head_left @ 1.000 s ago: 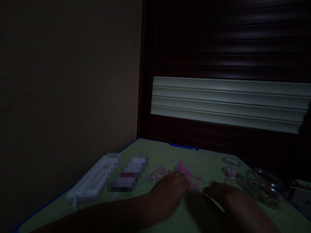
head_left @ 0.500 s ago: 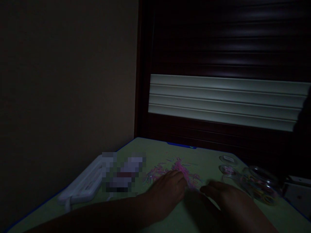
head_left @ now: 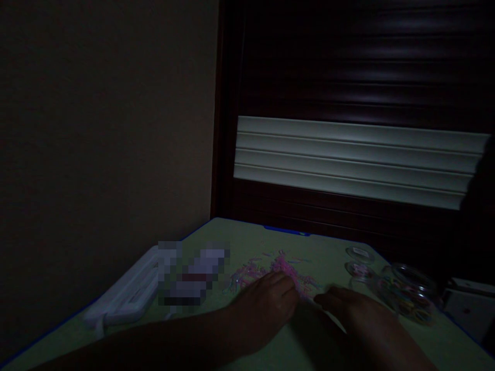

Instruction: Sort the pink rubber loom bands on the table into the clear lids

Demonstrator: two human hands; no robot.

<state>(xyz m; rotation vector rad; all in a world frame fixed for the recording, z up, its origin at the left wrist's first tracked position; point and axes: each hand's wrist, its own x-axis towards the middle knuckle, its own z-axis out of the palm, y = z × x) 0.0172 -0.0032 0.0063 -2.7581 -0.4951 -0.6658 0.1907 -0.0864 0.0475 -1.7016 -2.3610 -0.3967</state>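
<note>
A heap of small pink and pale pieces [head_left: 284, 267] lies spread on the light green table [head_left: 240, 234]. My left hand [head_left: 266, 309] rests at the near edge of the heap, its fingers curled and pressed together; whatever is under them is hidden. Just to the right, my right hand [head_left: 356, 312] is held with bent fingers toward the pieces, thumb and fingertips dim and blurred. A narrow gap separates the two hands. Whether the right fingers pinch anything is too dark to tell.
A clear jar of colourful bands [head_left: 408, 296] stands at the right, beside a small round container [head_left: 359, 270] and a clear lid [head_left: 360, 253]. A white power strip [head_left: 124, 293] and a pixelated object [head_left: 197, 275] lie at the left. Walls border the table.
The right hand has moved slightly left, closer to the left hand. The whole view has shifted a little; the heap looks nearly the same.
</note>
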